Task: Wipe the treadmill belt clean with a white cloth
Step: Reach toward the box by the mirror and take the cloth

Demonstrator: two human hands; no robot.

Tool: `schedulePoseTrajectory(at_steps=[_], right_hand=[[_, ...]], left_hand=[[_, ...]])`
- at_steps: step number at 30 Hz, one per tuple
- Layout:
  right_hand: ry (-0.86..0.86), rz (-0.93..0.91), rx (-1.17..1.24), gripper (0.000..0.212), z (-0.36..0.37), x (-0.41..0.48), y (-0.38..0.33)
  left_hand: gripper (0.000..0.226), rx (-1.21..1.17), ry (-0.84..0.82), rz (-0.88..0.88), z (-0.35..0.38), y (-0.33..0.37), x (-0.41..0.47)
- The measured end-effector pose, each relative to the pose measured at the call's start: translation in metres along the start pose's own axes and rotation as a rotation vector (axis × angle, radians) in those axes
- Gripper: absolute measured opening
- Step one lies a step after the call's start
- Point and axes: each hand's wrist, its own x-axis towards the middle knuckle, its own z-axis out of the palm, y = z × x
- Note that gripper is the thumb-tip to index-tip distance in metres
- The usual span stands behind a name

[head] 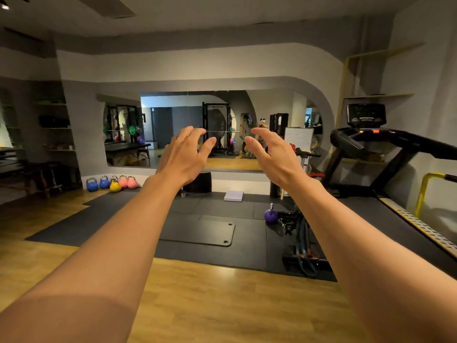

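Both arms reach forward, the left hand [184, 157] and right hand [272, 154] near each other but apart, fingers spread and loosely curved, gripping nothing. The black treadmill [385, 134] stands to the right of the right hand, its flat dark belt [395, 224] running beside a ribbed pale side rail [420, 226] edged in yellow. Below the hands lie smooth black rubber mats [210, 231], with round glossy kettlebells [111, 183] left of the left hand.

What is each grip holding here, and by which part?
Nothing: the left grip and the right grip, both bare hands, reach forward in the air, fingers relaxed and empty.
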Motion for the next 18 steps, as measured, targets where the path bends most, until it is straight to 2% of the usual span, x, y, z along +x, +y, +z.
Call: schedulePoseTrajectory(at_steps=[11,18], right_hand=[[-0.061,-0.041,-0.031,0.057,0.112,0.155,0.131],[-0.05,-0.061,-0.064,0.056,0.221,0.251,0.207]], left_hand=[[0.051,0.005,0.017,-0.071,0.128,-0.075,0.146],[0.054,0.051,0.012,-0.088,0.219,-0.17,0.242]])
